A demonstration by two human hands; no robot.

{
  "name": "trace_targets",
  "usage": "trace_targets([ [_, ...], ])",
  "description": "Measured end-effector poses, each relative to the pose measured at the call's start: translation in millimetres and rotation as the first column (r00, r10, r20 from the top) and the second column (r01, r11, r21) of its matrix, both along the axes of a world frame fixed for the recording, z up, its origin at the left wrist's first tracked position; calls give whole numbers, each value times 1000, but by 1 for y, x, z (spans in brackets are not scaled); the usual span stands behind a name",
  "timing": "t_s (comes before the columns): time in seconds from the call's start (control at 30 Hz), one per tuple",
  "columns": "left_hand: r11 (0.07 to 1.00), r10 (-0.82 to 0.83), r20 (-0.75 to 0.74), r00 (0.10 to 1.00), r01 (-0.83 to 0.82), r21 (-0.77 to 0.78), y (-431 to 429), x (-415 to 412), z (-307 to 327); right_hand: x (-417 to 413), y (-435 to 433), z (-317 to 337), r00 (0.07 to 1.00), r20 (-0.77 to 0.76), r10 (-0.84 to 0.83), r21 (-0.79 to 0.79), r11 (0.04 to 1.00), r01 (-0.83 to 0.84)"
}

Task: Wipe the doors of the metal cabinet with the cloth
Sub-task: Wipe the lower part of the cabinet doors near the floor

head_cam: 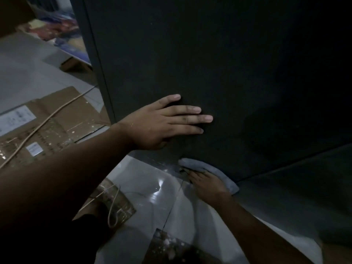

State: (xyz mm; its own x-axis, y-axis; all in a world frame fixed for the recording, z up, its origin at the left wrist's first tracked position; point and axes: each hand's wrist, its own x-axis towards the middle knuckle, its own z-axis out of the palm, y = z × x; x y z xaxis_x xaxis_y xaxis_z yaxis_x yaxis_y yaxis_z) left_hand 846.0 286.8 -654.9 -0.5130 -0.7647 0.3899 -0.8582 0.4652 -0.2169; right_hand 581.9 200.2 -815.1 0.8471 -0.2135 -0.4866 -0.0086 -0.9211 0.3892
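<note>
The metal cabinet door (209,54) is big, dark and flat, and it fills most of the view. The left hand (162,122) lies flat on it with straight fingers and holds nothing. Lower down, near the bottom edge of the door, is a grey, soft-looking cloth (219,174), bunched into a long roll. The right hand (205,185) presses the cloth on the door with fingers that look flat, not curled, though it is dim there.

On the left, flat brown cardboard (62,111) with white labels lies on the floor. A pale cord (47,121) runs across it. The shiny tile floor (148,180) glints below the door.
</note>
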Motion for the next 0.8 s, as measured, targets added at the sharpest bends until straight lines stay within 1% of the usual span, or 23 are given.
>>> trace_targets([
  [0.03, 1000, -1, -8, 1000, 1, -5, 0, 0, -2, -8, -1, 1, 987, -121, 108, -68, 991, -116],
  [0.07, 1000, 3, -11, 1000, -3, -14, -1, 0, -4, -18, -3, -1, 973, -181, 141, -96, 982, -160],
  [0.1, 1000, 6, -12, 1000, -6, -25, -1, -1, -6, -31, -6, -13, 970, -215, 112, -147, 978, -146],
  [0.13, 999, 9, -14, 1000, -9, -37, -1, -2, -8, -46, -10, -24, 969, -247, 5, -234, 970, -65],
  [0.17, 999, 10, -16, 1000, -11, -48, -1, -2, -9, -67, -19, -42, 995, -100, -13, -324, 946, -20],
  [0.2, 998, 11, -18, 1000, -12, -55, -1, -2, -10, -79, -30, -59, 999, 33, 28, -405, 914, -12],
  [0.23, 998, 14, -20, 1000, -16, -58, -1, -3, -11, -87, -37, -68, 999, 35, 25, -426, 905, -8],
  [0.27, 998, 21, -19, 1000, -22, -58, 0, -4, -11, -88, -33, -62, 996, -68, -59, -337, 941, 33],
  [0.3, 998, 33, -14, 999, -34, -57, 1, -5, -12, -81, -21, -47, 981, -194, -9, -233, 972, -37],
  [0.33, 997, 48, -6, 999, -49, -55, 2, -5, -13, -59, -16, -30, 959, -181, 217, -181, 951, -249],
  [0.37, 997, 65, 3, 998, -65, -49, 4, -5, -16, -40, -5, -15, 945, -212, 250, -74, 960, -271],
  [0.4, 996, 81, 10, 997, -81, -37, 6, -4, -19, -18, 2, 0, 961, -216, 171, -17, 984, -179],
  [0.43, 995, 94, 12, 995, -94, -23, 9, -2, -22, 0, 6, 5, 984, -135, 119, -18, 992, -123],
  [0.5, 994, 114, 2, 994, -114, 2, 13, 5, -29, 30, 10, 2, 991, -25, 132, -82, 988, -134],
  [0.53, 992, 125, -8, 992, -125, 14, 16, 8, -32, 42, 12, -4, 989, -12, 146, -108, 983, -146],
  [0.6, 987, 162, -45, 986, -161, 23, 21, 13, -39, 61, 20, -10, 989, -37, 141, -185, 972, -146],
  [0.67, 972, 235, -101, 967, -233, 27, 28, 12, -49, 71, 20, -15, 979, 9, 206, -269, 943, -196],
  [0.7, 959, 283, -134, 950, -281, 33, 30, 7, -54, 73, 19, -20, 968, -1, 252, -301, 923, -241],
  [0.73, 944, 331, -174, 928, -329, 39, 30, -1, -59, 73, 19, -24, 974, -36, 225, -262, 938, -226],
  [0.77, 929, 368, -226, 902, -369, 42, 30, -10, -65, 74, 18, -25, 972, -105, 210, -199, 953, -228],
  [0.8, 917, 393, -291, 872, -397, 50, 29, -21, -70, 75, 16, -26, 953, -167, 253, -158, 947, -279],
])
